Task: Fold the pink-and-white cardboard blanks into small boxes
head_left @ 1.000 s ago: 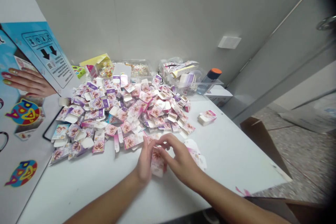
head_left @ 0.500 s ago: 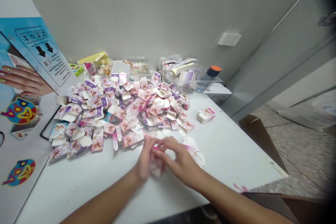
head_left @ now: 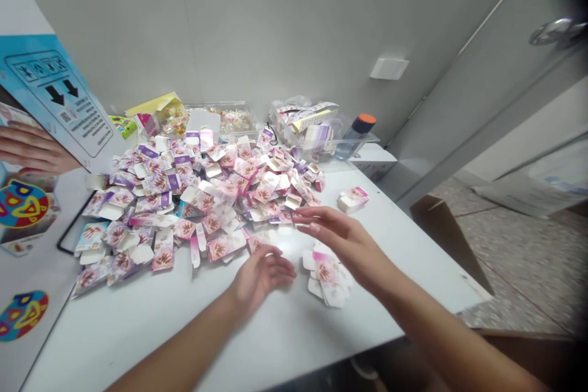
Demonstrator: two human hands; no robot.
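Observation:
A large heap of small pink and purple printed cardboard boxes (head_left: 220, 196) spreads over the white table, many with their end flaps raised. My left hand (head_left: 263, 275) rests over the table in front of the heap, fingers loosely curled but apart, holding nothing. Reaching toward the right edge of the heap, my right hand (head_left: 342, 239) has its fingers stretched out and empty. Below it lies a small stack of flattened pink-and-white cartons (head_left: 327, 275), partly covered by the hand. A single box (head_left: 353, 199) lies apart to the right.
A tall printed display board (head_left: 68, 110) stands at the left. Behind the heap are a clear tray of beads (head_left: 236, 119), a clear bin of packets (head_left: 303, 122) and an orange-capped bottle (head_left: 356, 135). The table edge (head_left: 441, 245) drops off at the right.
The small box that both hands held together has left them. My hands have parted, the right moving right and up toward the heap. The view has shifted slightly.

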